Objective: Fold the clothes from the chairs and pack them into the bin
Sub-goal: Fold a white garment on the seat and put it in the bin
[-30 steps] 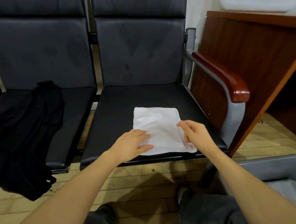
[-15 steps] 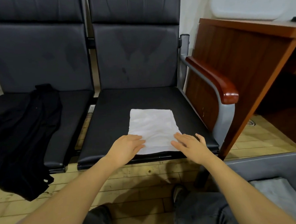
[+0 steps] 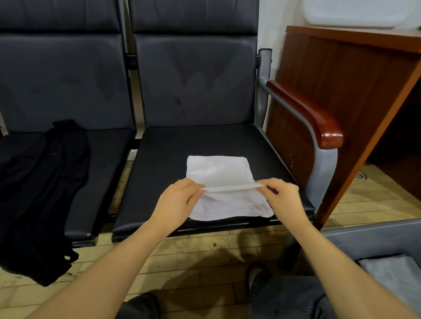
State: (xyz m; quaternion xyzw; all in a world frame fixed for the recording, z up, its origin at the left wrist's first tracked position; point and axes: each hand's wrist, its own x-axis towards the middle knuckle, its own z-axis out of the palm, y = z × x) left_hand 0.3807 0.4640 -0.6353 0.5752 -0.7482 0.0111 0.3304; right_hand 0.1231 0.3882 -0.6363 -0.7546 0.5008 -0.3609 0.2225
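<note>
A folded white garment [image 3: 220,171] lies on the front half of the right chair seat [image 3: 174,149]. My left hand [image 3: 175,205] pinches its upper layer at the left side, and my right hand [image 3: 284,197] pinches the same layer at the right. Between them that layer is lifted into a taut edge above the part still flat on the seat. A black garment [image 3: 35,193] is spread unfolded over the left chair seat and hangs off its front edge. The grey bin [image 3: 384,238] stands at the lower right with a grey folded cloth [image 3: 404,285] inside.
A wooden-capped armrest [image 3: 309,115] rises on the right of the chair. Beyond it stands a brown wooden desk [image 3: 351,78]. My knees in dark trousers [image 3: 285,301] and a shoe sit below, over a pale wooden floor [image 3: 197,252].
Both hands lay flat on the white garment's near edge before. Now each pinches the upper layer and has raised it off the seat.
</note>
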